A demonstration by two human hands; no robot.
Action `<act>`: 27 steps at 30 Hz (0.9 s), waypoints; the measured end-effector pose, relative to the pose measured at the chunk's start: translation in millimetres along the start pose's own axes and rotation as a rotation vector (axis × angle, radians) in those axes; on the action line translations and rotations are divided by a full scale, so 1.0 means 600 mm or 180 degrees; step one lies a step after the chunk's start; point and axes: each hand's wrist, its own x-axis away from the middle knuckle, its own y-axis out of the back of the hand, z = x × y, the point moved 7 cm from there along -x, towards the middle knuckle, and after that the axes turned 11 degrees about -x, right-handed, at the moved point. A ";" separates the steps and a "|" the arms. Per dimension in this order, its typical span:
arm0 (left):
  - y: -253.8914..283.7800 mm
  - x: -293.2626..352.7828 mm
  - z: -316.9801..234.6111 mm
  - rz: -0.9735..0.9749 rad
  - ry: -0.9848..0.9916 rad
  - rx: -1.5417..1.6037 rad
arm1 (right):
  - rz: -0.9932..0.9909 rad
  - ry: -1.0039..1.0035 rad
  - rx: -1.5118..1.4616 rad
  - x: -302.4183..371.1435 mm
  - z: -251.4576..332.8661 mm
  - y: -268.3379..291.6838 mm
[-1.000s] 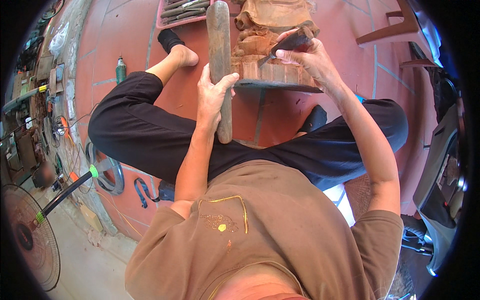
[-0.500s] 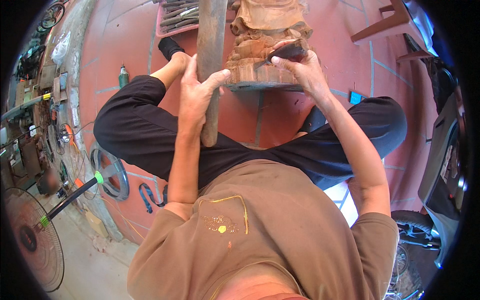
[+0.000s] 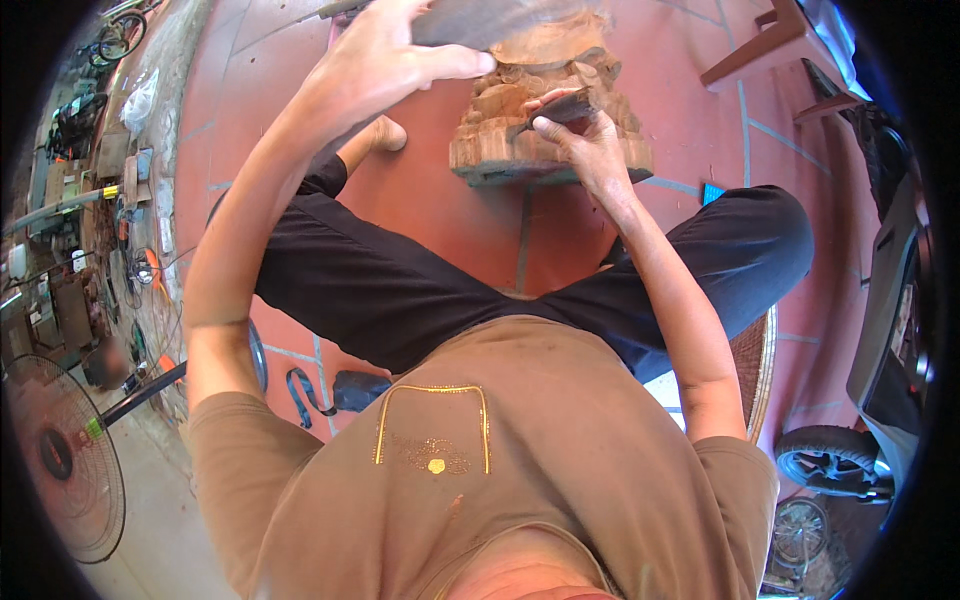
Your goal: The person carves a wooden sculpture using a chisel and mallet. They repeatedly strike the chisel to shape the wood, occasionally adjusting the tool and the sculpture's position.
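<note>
Carving: 1 (wood), w/ 1 chisel, 1 mallet.

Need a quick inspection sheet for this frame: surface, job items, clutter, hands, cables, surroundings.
Surface: red tiled floor, person seated on it with legs spread.
Job's things: wood carving on the floor between the legs; wooden mallet raised above it; chisel set against the carving.
Clutter: tools and boxes along the left edge; dark strap by the hip.
Hands: left hand grips the mallet; right hand holds the chisel.
Cables: nothing seen clearly.
Surroundings: standing fan lower left, wheel lower right, wooden stool upper right.
</note>
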 end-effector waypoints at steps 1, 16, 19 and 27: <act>-0.005 -0.011 -0.004 0.0086 -0.0275 -0.0284 | 0.0023 0.0027 0.0032 -0.002 0.000 -0.002; -0.024 -0.057 -0.045 0.0293 -0.1331 -0.0877 | -0.0106 -0.0332 0.0041 -0.001 0.008 -0.005; -0.017 -0.058 -0.064 0.0414 -0.1351 -0.0609 | -0.0086 -0.0203 -0.0021 -0.001 0.006 -0.006; -0.044 -0.063 -0.044 0.0917 -0.0761 -0.0656 | -0.0031 -0.0182 -0.0060 0.001 0.008 -0.001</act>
